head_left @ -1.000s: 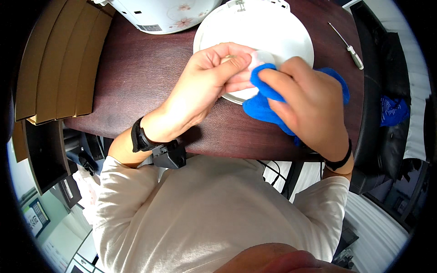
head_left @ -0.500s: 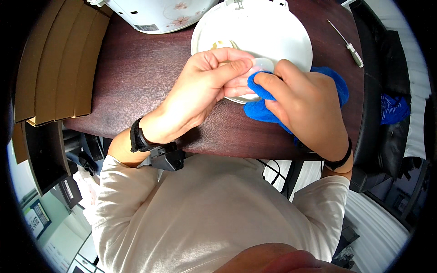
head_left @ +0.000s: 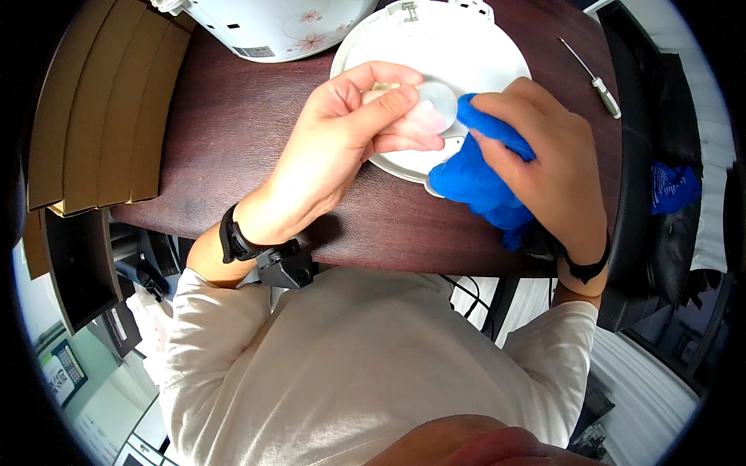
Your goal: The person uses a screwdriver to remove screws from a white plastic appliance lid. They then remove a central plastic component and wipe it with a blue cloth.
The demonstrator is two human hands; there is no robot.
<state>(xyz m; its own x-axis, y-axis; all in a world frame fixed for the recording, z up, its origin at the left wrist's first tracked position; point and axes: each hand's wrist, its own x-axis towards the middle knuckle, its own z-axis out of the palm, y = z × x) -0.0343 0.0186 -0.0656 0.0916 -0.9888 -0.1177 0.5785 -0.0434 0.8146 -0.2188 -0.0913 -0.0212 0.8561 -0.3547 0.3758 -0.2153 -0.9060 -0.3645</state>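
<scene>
My left hand (head_left: 353, 116) pinches a small translucent round disc (head_left: 440, 106) between thumb and fingers. The disc is held up over a round white lid (head_left: 488, 48) that lies on the dark table. My right hand (head_left: 544, 144) grips a bunched blue cloth (head_left: 486, 182), one fold of it pressed between thumb and forefinger just right of the disc. A small gap shows between cloth and disc. Part of the lid's near side is hidden behind my hands and the cloth.
A white flower-printed appliance body (head_left: 287, 27) stands behind, at the upper left. Brown cardboard (head_left: 109, 101) rises along the left side. A screwdriver (head_left: 594, 81) lies at the table's right side, beside a black leather seat (head_left: 668, 101) with a blue bundle (head_left: 673, 186) on it.
My right hand has drawn the cloth off the disc, back to the right. The disc, covered in part before, now shows more fully in my left hand.
</scene>
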